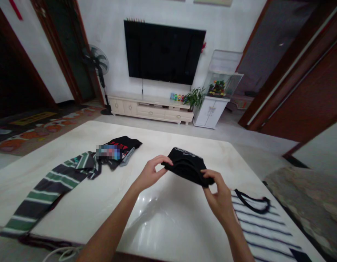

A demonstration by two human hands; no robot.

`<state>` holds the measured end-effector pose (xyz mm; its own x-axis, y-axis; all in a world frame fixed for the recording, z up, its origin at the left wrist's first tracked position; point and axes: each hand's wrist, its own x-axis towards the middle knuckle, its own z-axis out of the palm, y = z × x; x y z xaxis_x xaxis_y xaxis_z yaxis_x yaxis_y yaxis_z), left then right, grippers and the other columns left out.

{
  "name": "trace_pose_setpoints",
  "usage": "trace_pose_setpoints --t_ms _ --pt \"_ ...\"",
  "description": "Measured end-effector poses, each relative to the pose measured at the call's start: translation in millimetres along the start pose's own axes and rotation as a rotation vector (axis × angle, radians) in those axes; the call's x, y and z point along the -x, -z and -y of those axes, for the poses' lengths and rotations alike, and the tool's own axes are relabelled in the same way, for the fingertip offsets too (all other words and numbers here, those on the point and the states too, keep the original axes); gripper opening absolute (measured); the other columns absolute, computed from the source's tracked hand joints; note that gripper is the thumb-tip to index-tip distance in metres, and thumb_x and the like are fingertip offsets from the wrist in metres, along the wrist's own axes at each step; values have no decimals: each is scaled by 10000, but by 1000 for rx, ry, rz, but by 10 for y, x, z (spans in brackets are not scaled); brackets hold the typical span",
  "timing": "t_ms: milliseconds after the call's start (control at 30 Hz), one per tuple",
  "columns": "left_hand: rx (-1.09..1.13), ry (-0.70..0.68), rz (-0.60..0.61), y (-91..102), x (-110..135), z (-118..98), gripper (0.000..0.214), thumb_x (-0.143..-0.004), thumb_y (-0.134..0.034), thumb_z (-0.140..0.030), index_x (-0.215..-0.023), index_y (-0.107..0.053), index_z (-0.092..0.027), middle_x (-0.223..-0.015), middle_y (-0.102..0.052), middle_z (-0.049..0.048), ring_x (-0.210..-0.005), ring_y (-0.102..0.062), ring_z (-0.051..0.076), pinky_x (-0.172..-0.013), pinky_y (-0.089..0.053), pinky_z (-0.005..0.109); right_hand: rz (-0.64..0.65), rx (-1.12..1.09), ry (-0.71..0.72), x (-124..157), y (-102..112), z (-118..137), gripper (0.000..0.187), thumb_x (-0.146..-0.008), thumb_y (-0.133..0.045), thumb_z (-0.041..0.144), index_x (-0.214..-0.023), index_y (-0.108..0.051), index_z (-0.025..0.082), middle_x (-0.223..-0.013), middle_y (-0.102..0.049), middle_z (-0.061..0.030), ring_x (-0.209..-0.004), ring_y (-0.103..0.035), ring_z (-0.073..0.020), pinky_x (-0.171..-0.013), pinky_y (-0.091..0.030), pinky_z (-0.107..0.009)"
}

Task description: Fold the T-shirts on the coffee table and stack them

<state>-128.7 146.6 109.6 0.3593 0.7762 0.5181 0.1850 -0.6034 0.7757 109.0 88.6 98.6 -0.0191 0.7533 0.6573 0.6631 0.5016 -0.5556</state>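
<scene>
A folded black shirt [186, 163] with pale lettering and a round neckline is held over the white table by both hands. My left hand [154, 169] pinches its left corner between thumb and fingers. At the opposite corner, my right hand [217, 193] grips the cloth the same way. To the right of that hand lies a white shirt [264, 225] with dark stripes and a black collar, partly cut off by the frame. Left of my left hand are a black shirt [127, 142] with red lettering and a green, grey and white striped shirt [48, 189].
The glossy white table [157, 134] fills the foreground. Beyond it stand a low TV cabinet [152, 111], a potted plant [194, 96], a white cabinet [210, 112] with a glass tank, and a fan [99, 62]. A stone-patterned sofa cover [307, 203] sits at the right.
</scene>
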Motion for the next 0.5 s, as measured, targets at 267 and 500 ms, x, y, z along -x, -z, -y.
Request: trace_pose_setpoints --t_ms 267,500 --pt "-491 212 375 -253 1025 258 397 -775 -528 -152 -1166 -541 -220 -1322 -448 105 -1261 -345 266 -1029 -302 474 522 48 -146 927 -47 -233 290 -806 -521 297 -1087 -575 248 -1160 -591 -58 -1099 -524 -202 -940 -427 -368" --pt "-489 141 513 -1344 1247 -45 614 -779 -533 -160 -1359 -331 -180 -1453 -270 139 -1259 -349 293 -1028 -316 463 270 158 -481 257 -493 -1108 333 -776 -462 286 -1055 -576 145 -1083 -625 -123 -1038 -562 -231 -928 -406 -401"
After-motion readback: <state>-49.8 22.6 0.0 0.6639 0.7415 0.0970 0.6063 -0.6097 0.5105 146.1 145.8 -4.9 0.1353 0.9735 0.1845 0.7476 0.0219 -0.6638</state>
